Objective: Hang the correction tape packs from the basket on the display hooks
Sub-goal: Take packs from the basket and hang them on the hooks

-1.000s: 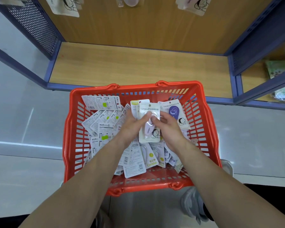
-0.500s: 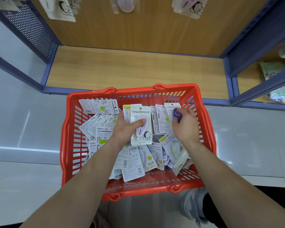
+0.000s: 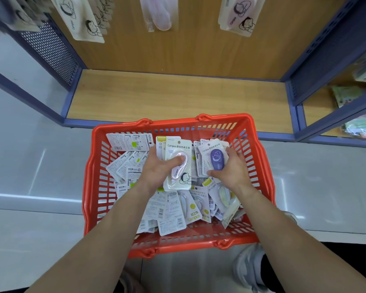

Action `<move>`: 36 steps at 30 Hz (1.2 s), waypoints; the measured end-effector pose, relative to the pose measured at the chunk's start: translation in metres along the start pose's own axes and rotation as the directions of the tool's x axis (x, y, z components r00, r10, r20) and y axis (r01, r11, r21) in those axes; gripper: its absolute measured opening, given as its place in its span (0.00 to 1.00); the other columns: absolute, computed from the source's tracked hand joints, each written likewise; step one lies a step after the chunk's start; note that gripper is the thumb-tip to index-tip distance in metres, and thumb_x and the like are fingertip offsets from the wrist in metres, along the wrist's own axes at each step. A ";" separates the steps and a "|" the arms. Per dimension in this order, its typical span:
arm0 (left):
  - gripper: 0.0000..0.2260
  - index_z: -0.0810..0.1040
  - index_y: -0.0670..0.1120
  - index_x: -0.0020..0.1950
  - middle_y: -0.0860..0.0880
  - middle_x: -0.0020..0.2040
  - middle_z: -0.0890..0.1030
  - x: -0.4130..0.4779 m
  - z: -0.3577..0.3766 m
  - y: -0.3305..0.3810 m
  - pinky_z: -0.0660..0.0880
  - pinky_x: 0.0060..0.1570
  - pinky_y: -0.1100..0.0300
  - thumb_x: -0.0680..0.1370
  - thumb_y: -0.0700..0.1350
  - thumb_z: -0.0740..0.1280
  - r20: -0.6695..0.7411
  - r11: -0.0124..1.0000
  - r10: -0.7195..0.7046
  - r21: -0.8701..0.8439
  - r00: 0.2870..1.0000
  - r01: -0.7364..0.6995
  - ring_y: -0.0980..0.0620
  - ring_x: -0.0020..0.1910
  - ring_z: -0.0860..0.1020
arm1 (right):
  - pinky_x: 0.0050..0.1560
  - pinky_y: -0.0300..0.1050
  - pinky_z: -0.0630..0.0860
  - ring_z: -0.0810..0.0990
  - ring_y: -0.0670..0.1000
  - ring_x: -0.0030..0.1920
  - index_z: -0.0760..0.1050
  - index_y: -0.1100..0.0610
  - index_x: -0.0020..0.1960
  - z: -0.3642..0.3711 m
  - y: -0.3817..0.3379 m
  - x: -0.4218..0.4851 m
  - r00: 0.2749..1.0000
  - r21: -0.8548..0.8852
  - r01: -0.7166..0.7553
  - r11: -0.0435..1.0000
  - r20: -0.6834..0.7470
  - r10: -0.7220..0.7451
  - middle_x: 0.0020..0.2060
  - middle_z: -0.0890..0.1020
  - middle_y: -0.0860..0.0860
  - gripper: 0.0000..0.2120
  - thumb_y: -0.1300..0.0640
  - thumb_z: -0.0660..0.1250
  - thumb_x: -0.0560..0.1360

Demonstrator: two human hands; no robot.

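A red plastic basket on the floor holds several correction tape packs, most lying flat. My left hand grips a small stack of packs, the front one a pale pink pack, thumb across its blister. My right hand holds a purple correction tape pack upright just to the right of it, fingers curled round its edge. Hung packs dangle from hooks on the wooden back panel at the top; the hooks themselves are out of view.
A low wooden shelf with blue frame lies behind the basket. Blue perforated side panels bound the bay. More goods sit in the neighbouring bay at right. My grey shoe is near the basket's front right corner.
My right hand has left the pink pack, reached right and lifted a purple pack upright. My left hand keeps its stack. The view has tilted up, showing more hung packs.
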State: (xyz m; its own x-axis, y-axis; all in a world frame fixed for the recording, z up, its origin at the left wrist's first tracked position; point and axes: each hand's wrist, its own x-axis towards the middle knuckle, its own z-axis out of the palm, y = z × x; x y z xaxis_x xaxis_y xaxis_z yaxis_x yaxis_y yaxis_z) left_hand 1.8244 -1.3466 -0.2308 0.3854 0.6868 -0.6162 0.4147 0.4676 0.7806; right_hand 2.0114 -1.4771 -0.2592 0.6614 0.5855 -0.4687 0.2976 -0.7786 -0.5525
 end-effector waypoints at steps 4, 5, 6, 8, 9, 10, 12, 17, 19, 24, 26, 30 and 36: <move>0.44 0.70 0.54 0.70 0.53 0.61 0.83 -0.020 -0.008 0.020 0.77 0.62 0.47 0.59 0.62 0.83 -0.020 0.997 0.035 0.074 0.999 -0.033 0.49 0.61 0.81 | 0.59 0.51 0.75 0.75 0.55 0.63 0.70 0.58 0.70 -0.003 -0.001 -0.011 1.000 0.056 0.003 0.998 0.020 -0.004 0.61 0.77 0.53 0.42 0.49 0.85 0.63; 0.38 0.71 0.53 0.68 0.53 0.59 0.83 -0.028 -0.009 0.028 0.77 0.58 0.52 0.63 0.58 0.82 -0.011 0.995 0.059 0.081 0.998 -0.058 0.51 0.59 0.81 | 0.52 0.47 0.74 0.77 0.53 0.57 0.70 0.58 0.67 -0.006 -0.004 -0.016 1.000 0.100 0.013 0.995 0.025 -0.015 0.56 0.78 0.50 0.37 0.50 0.84 0.65; 0.32 0.72 0.52 0.66 0.54 0.56 0.83 -0.034 -0.012 0.034 0.76 0.52 0.57 0.67 0.54 0.82 -0.002 0.992 0.085 0.093 0.996 -0.084 0.53 0.56 0.82 | 0.44 0.43 0.73 0.79 0.51 0.52 0.70 0.57 0.65 -0.009 -0.007 -0.021 0.999 0.131 0.029 0.991 0.032 -0.034 0.51 0.79 0.48 0.32 0.52 0.82 0.69; 0.25 0.72 0.51 0.64 0.55 0.53 0.83 -0.049 -0.016 0.050 0.73 0.44 0.64 0.72 0.46 0.80 0.012 0.982 0.132 0.138 0.991 -0.133 0.57 0.52 0.82 | 0.33 0.32 0.68 0.79 0.46 0.43 0.70 0.56 0.62 -0.017 -0.017 -0.032 0.993 0.159 0.089 0.983 0.059 -0.100 0.44 0.78 0.44 0.23 0.53 0.77 0.75; 0.25 0.72 0.50 0.65 0.55 0.53 0.83 -0.055 -0.019 0.057 0.73 0.43 0.65 0.72 0.44 0.80 0.021 0.976 0.152 0.153 0.988 -0.153 0.57 0.51 0.82 | 0.31 0.29 0.68 0.77 0.42 0.41 0.69 0.54 0.61 -0.021 -0.024 -0.039 0.987 0.175 0.126 0.976 0.074 -0.141 0.43 0.77 0.41 0.19 0.53 0.75 0.77; 0.26 0.72 0.51 0.65 0.54 0.53 0.84 -0.063 -0.023 0.066 0.74 0.44 0.64 0.72 0.44 0.80 0.027 0.971 0.171 0.163 0.985 -0.173 0.57 0.52 0.83 | 0.31 0.27 0.68 0.75 0.39 0.41 0.68 0.51 0.59 -0.026 -0.032 -0.046 0.981 0.204 0.155 0.967 0.084 -0.175 0.43 0.76 0.39 0.15 0.53 0.73 0.79; 0.29 0.72 0.52 0.66 0.54 0.54 0.85 -0.078 -0.033 0.083 0.76 0.48 0.63 0.70 0.46 0.81 0.043 0.961 0.197 0.190 0.980 -0.201 0.58 0.51 0.84 | 0.33 0.28 0.69 0.78 0.44 0.43 0.68 0.48 0.59 -0.033 -0.048 -0.057 0.975 0.327 0.163 0.931 0.091 -0.203 0.46 0.76 0.38 0.11 0.54 0.69 0.81; 0.24 0.76 0.51 0.62 0.54 0.51 0.87 -0.125 -0.066 0.124 0.81 0.54 0.54 0.69 0.46 0.82 0.083 0.924 0.273 0.253 0.958 -0.285 0.55 0.49 0.86 | 0.44 0.41 0.72 0.80 0.50 0.50 0.76 0.54 0.56 -0.064 -0.099 -0.075 0.979 0.593 0.174 0.786 -0.015 -0.205 0.49 0.82 0.48 0.07 0.62 0.67 0.79; 0.18 0.79 0.50 0.58 0.51 0.49 0.88 -0.141 -0.081 0.136 0.82 0.52 0.51 0.71 0.42 0.80 0.079 0.921 0.305 0.227 0.949 -0.315 0.50 0.48 0.87 | 0.40 0.37 0.72 0.79 0.45 0.42 0.77 0.55 0.53 -0.083 -0.120 -0.083 0.971 0.624 0.206 0.754 -0.036 -0.235 0.45 0.83 0.49 0.07 0.64 0.67 0.78; 0.30 0.74 0.50 0.66 0.51 0.52 0.87 -0.156 -0.114 0.139 0.81 0.50 0.52 0.68 0.46 0.83 -0.022 0.935 0.342 0.104 0.940 -0.338 0.51 0.48 0.87 | 0.37 0.38 0.78 0.84 0.45 0.40 0.79 0.54 0.55 -0.101 -0.163 -0.094 0.932 0.667 0.286 0.688 -0.027 -0.361 0.47 0.87 0.49 0.08 0.64 0.69 0.79; 0.32 0.75 0.50 0.65 0.51 0.52 0.87 -0.156 -0.119 0.140 0.82 0.51 0.50 0.65 0.49 0.84 -0.062 0.938 0.343 0.077 0.937 -0.338 0.51 0.49 0.87 | 0.41 0.42 0.80 0.86 0.48 0.44 0.80 0.54 0.56 -0.098 -0.178 -0.095 0.923 0.665 0.306 0.681 -0.033 -0.382 0.48 0.88 0.49 0.08 0.63 0.70 0.79; 0.34 0.76 0.52 0.65 0.52 0.54 0.87 -0.151 -0.130 0.151 0.80 0.59 0.43 0.61 0.55 0.83 -0.080 0.924 0.383 0.030 0.920 -0.382 0.49 0.52 0.86 | 0.46 0.49 0.82 0.86 0.50 0.46 0.80 0.55 0.58 -0.084 -0.203 -0.092 0.915 0.669 0.316 0.673 -0.027 -0.403 0.49 0.88 0.49 0.09 0.64 0.69 0.79; 0.31 0.77 0.52 0.62 0.53 0.52 0.87 -0.145 -0.186 0.167 0.81 0.56 0.45 0.61 0.52 0.82 -0.239 0.924 0.372 -0.002 0.897 -0.383 0.51 0.51 0.86 | 0.43 0.44 0.81 0.86 0.47 0.46 0.80 0.56 0.58 -0.047 -0.268 -0.079 0.868 0.642 0.380 0.666 0.001 -0.497 0.49 0.88 0.47 0.09 0.63 0.70 0.79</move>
State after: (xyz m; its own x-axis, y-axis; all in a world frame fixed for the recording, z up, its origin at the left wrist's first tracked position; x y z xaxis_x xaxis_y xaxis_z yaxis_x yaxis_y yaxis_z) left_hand 1.6843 -1.2646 0.0087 0.3027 0.9230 -0.2377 0.2337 0.1699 0.9574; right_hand 1.9121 -1.3249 -0.0416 0.4259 0.8949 -0.1329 0.0079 -0.1506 -0.9886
